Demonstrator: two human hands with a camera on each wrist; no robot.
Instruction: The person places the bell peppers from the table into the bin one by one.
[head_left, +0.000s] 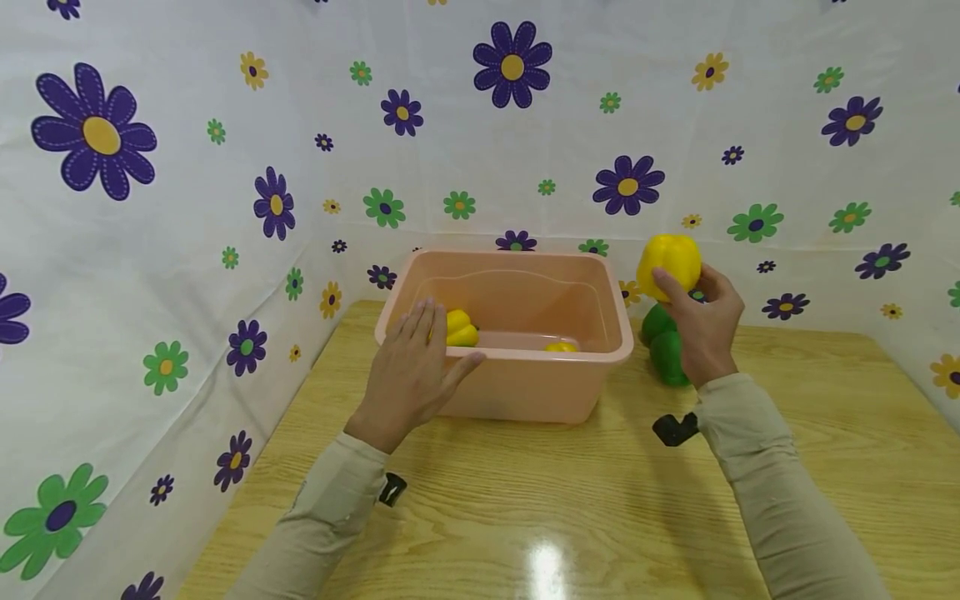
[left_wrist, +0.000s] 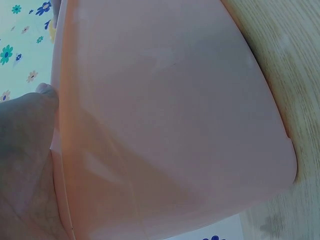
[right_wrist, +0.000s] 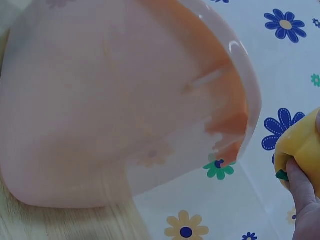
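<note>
My right hand (head_left: 705, 325) grips a yellow bell pepper (head_left: 671, 260), held up to the right of a pink plastic bin (head_left: 517, 385). In the right wrist view, a finger lies by the green stem of this pepper (right_wrist: 302, 142). My left hand (head_left: 408, 364) rests over the bin's near left rim, fingers extended and thumb spread along the edge. Inside the bin are a yellow pepper (head_left: 462, 329), partly behind the left hand, and another yellow one (head_left: 560, 347), mostly hidden by the near wall. The left wrist view shows the bin's outer side (left_wrist: 170, 115) close up.
Green bell peppers (head_left: 667, 357) sit on the wooden table (head_left: 525, 492) right of the bin, partly behind my right hand. A white flower-print sheet (head_left: 450, 142) hangs behind the table and along its left side.
</note>
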